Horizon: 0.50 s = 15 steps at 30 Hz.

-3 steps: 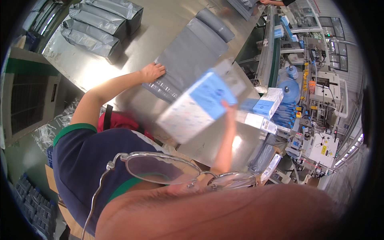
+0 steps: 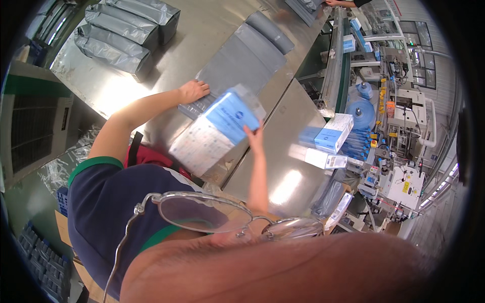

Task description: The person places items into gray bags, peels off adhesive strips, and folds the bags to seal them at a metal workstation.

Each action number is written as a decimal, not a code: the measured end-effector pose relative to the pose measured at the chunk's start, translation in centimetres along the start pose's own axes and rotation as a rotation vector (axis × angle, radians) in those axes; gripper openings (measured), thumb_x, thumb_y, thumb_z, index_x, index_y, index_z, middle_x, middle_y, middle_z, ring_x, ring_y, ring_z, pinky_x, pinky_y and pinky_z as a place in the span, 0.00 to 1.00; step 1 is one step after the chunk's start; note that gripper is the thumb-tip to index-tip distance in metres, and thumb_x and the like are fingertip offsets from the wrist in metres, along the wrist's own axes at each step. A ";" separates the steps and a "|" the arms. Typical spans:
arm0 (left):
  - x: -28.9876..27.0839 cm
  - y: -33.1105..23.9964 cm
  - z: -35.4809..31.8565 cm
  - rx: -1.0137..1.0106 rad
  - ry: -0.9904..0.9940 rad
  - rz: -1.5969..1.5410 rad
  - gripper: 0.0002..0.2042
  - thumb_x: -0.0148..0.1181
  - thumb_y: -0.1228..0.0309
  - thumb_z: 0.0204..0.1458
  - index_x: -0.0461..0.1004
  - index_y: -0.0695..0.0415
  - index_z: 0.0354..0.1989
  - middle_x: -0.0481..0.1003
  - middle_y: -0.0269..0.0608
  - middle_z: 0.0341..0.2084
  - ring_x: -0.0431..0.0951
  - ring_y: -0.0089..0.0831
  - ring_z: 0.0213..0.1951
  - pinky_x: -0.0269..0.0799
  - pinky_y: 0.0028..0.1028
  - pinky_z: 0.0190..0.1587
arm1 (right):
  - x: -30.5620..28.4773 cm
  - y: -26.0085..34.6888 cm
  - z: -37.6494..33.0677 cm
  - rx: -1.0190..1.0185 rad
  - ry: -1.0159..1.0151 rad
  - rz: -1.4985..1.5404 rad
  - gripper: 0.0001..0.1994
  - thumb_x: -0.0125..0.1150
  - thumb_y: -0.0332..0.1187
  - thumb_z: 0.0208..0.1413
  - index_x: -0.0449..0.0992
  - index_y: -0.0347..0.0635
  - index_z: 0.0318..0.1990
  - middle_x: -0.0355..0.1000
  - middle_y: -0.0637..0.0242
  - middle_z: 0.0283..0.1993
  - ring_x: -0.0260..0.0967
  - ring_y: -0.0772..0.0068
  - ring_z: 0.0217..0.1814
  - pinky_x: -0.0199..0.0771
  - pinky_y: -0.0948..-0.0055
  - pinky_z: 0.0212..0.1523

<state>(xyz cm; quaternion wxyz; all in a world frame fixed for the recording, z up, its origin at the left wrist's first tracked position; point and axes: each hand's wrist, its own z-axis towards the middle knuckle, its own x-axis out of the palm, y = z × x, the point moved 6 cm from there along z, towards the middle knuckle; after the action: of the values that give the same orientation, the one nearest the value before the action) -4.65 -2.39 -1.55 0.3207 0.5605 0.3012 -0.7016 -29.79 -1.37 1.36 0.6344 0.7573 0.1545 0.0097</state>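
My right hand (image 2: 255, 137) grips the blue end of a white-and-blue tissue pack (image 2: 214, 132), fingers at its right edge. The pack is tilted above the near edge of a stack of flat grey plastic mailing bags (image 2: 242, 60) and hides part of it. A clear flap of wrap stands out at the pack's far end. At the left edge of the bags, my left hand (image 2: 195, 91) has its fingers curled on the top bag's edge; its fingertips are partly hidden.
Several filled grey bags (image 2: 118, 48) stand at the far left of the metal table (image 2: 199, 30). To the right lie more white-and-blue packs (image 2: 333, 135) beside a conveyor (image 2: 345, 65) and machinery. Another person's hand (image 2: 332, 3) touches grey bags at the far edge.
My right hand has carried the tissue pack left and slightly nearer to me, toward the bag's edge. My left hand has stayed almost where it was.
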 end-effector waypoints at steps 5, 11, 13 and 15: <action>0.4 0.2 -0.2 0.018 -0.115 -0.080 0.05 0.45 0.70 0.40 0.61 0.56 0.26 0.64 0.38 0.24 0.68 0.33 0.29 0.66 0.28 0.27 | 2.5 -0.1 -0.9 -0.249 0.058 -0.001 0.16 0.56 0.32 0.42 0.67 0.34 0.39 0.66 0.60 0.36 0.64 0.72 0.38 0.64 0.75 0.38; 2.1 3.8 3.1 -0.166 0.148 -0.570 0.13 0.47 0.59 0.43 0.66 0.58 0.25 0.69 0.46 0.22 0.70 0.41 0.28 0.65 0.34 0.28 | 7.0 1.3 2.6 0.117 0.182 -0.199 0.25 0.55 0.40 0.42 0.59 0.42 0.49 0.68 0.62 0.19 0.67 0.69 0.24 0.65 0.74 0.24; 0.5 2.0 4.7 -0.169 0.246 -0.646 0.14 0.47 0.58 0.43 0.67 0.57 0.24 0.69 0.46 0.22 0.70 0.41 0.29 0.64 0.35 0.29 | 8.2 4.3 3.7 -0.052 0.014 -0.954 0.32 0.58 0.39 0.37 0.53 0.47 0.52 0.67 0.60 0.19 0.66 0.63 0.22 0.65 0.69 0.25; -2.3 0.4 5.1 -0.164 0.307 -0.601 0.10 0.48 0.62 0.41 0.67 0.57 0.23 0.69 0.44 0.22 0.70 0.40 0.29 0.64 0.35 0.30 | 8.7 5.1 4.4 -0.057 -0.092 -1.089 0.33 0.58 0.37 0.34 0.53 0.46 0.52 0.66 0.60 0.19 0.66 0.62 0.23 0.64 0.69 0.26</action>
<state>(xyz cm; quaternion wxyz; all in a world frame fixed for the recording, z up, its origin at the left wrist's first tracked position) -6.96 -6.38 1.69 0.0945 0.5182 0.5528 -0.6457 -19.46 -4.22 3.89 0.5742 0.5499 0.4961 -0.3490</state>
